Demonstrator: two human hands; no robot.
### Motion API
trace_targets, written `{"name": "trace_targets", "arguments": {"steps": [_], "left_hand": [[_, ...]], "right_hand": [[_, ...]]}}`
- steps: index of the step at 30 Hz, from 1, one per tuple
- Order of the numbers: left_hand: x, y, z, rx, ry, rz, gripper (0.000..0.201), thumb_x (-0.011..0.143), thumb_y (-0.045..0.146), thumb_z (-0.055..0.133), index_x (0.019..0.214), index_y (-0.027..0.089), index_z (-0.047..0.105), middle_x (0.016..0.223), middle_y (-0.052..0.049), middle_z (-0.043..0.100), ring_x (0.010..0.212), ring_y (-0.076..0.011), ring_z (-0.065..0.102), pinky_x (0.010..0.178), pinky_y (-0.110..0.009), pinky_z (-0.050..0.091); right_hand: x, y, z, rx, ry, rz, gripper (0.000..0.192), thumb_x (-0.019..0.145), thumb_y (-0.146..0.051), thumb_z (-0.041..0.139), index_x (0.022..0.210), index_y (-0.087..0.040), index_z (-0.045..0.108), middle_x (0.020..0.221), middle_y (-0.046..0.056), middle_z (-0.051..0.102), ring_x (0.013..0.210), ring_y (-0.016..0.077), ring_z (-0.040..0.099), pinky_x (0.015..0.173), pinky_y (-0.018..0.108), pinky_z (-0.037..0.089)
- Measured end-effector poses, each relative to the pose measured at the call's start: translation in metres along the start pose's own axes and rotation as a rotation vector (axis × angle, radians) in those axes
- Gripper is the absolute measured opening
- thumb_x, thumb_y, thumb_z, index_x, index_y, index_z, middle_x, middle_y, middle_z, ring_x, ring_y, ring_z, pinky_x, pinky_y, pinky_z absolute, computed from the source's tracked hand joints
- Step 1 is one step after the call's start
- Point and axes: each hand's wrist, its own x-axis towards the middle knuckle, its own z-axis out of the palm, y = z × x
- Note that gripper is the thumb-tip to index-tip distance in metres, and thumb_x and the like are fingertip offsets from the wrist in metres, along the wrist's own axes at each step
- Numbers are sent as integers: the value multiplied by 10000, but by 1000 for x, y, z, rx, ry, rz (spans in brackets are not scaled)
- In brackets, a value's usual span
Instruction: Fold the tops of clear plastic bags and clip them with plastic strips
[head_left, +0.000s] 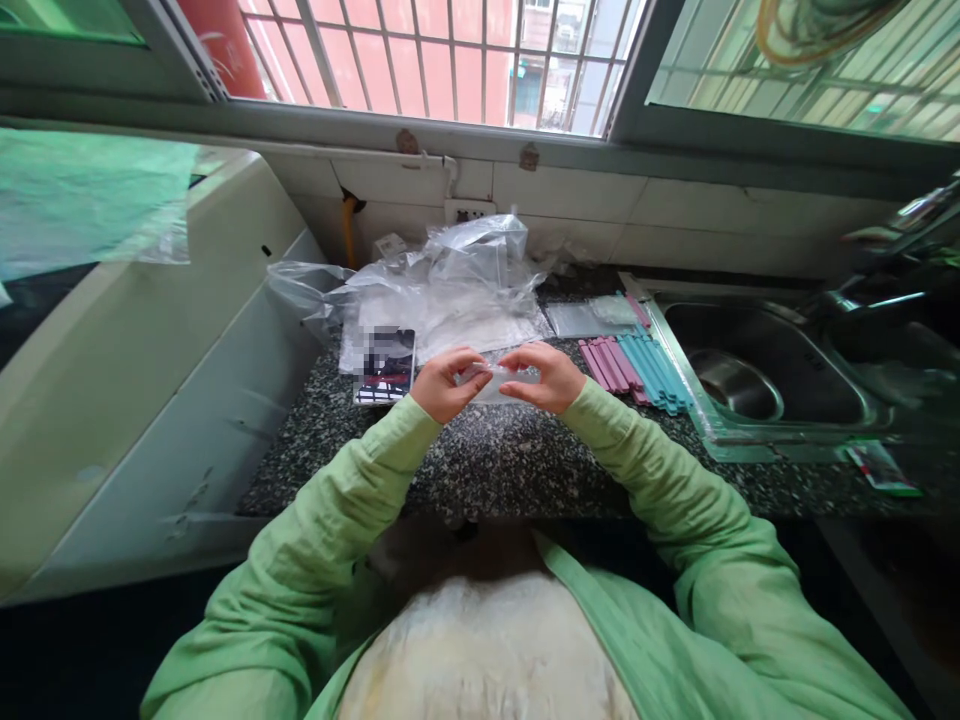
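Between my hands, over the speckled dark countertop point(495, 470), is a small clear plastic bag point(510, 388). My left hand point(448, 383) pinches its upper left edge between thumb and fingers. On the other side my right hand point(546, 377) has thumb and fingers curled around the bag's right part. Just left of my left hand lies a dark printed card or phone-like rectangle point(390, 362), partly blurred out. Behind both hands spreads a heap of clear plastic bags point(472, 290). To the right, pink strips point(609, 364) and blue strips point(654, 370) lie in flat rows.
A steel sink point(750, 350) with a metal bowl point(735, 385) is set in the counter at right. A flat clear packet point(589, 317) lies behind the strips. At left stands a bulky white appliance point(202, 320). A small packet point(883, 467) rests at the right front.
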Motion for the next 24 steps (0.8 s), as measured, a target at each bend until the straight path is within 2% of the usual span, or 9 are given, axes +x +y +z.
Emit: {"name": "trace_targets", "arguments": {"steps": [2,4,7,11,17,24], "left_hand": [[4,-1,0,-59,31,-45,172,664,314,588,656,143,580,604,-3,533,568,-101,463,549,-231,391],[5,-5,0,-129,79,-124,199,642,340,601,655,144,569,581,8,520,541,-94,454,525,-224,380],[4,-12,1,-232,111,-222,254,602,386,627,639,146,550,537,24,495,501,-85,438,493,-213,364],[0,-15,-4,-293,140,-298,303,551,410,663,639,145,545,526,33,491,486,-75,426,474,-201,349],[-5,-15,-19,-271,189,-318,298,542,390,680,652,144,552,519,40,483,472,-64,411,457,-192,334],[-17,-11,-18,-268,114,-282,234,609,358,644,660,149,552,522,30,491,462,-67,413,437,-192,336]], "right_hand": [[2,5,-1,-20,-38,40,156,706,-293,606,632,-158,588,587,-3,569,582,103,471,605,243,379],[1,11,-4,-31,-56,81,177,691,-249,612,552,-153,560,540,-6,545,560,99,458,579,235,368],[-5,20,-10,6,-41,131,142,649,-274,651,615,-149,593,600,12,584,594,111,489,586,238,388],[-17,31,-20,65,-46,216,246,619,-361,662,716,-138,623,675,43,614,631,130,520,599,251,420],[-28,38,-31,201,-136,360,321,658,-436,584,709,-121,621,626,36,604,590,122,527,575,242,435],[-30,42,-28,206,-234,327,317,708,-430,544,606,-133,587,553,19,566,524,96,477,513,220,405]]}}
